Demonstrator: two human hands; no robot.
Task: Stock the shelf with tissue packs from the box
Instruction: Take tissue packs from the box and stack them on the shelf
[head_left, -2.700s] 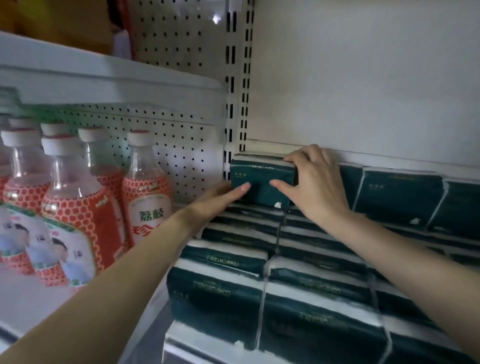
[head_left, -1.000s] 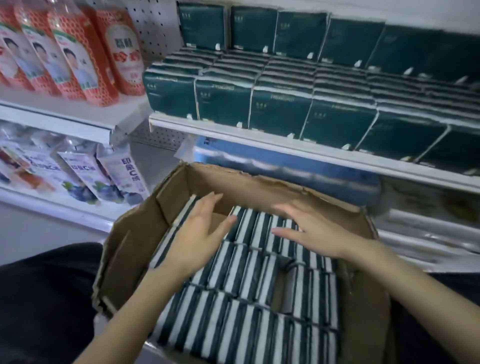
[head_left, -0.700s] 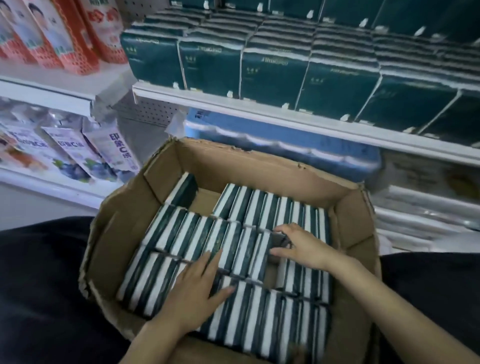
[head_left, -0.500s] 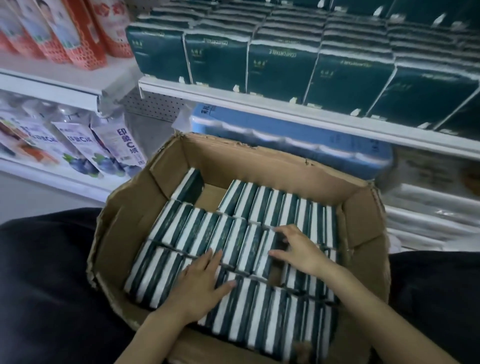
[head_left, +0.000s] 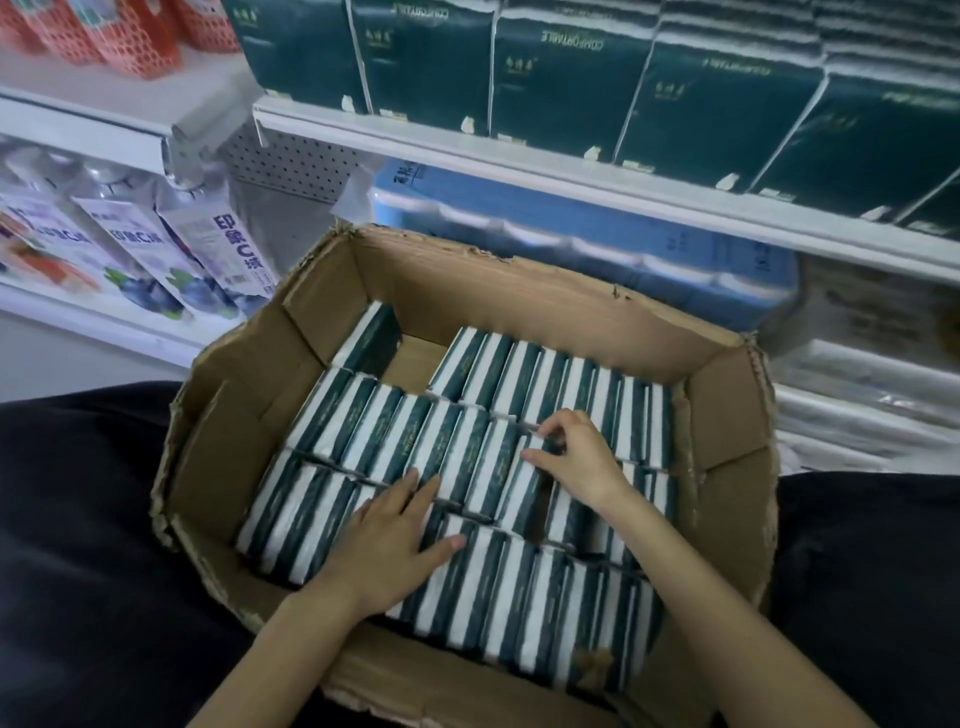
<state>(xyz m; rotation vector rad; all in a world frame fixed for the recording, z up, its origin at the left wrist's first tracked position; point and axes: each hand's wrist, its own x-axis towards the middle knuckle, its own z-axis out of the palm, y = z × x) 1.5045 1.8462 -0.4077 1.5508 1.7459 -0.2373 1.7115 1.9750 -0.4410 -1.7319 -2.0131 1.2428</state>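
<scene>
tissue packs stood on edge in tight rows in cardboard box below shelf. one tissue pack, middle row, pinched by right hand grip; left hand grip apart, laid flat on neighbours. judged light, soft, film-slick: top edge best pinched.

- One cardboard box.
- Two hands: left hand, right hand.
- Three rows of tissue packs in the box; single packs too blurred to count.
- Five shelf packs facing front.
- One blue bundle.
- Three white pouches.
</scene>
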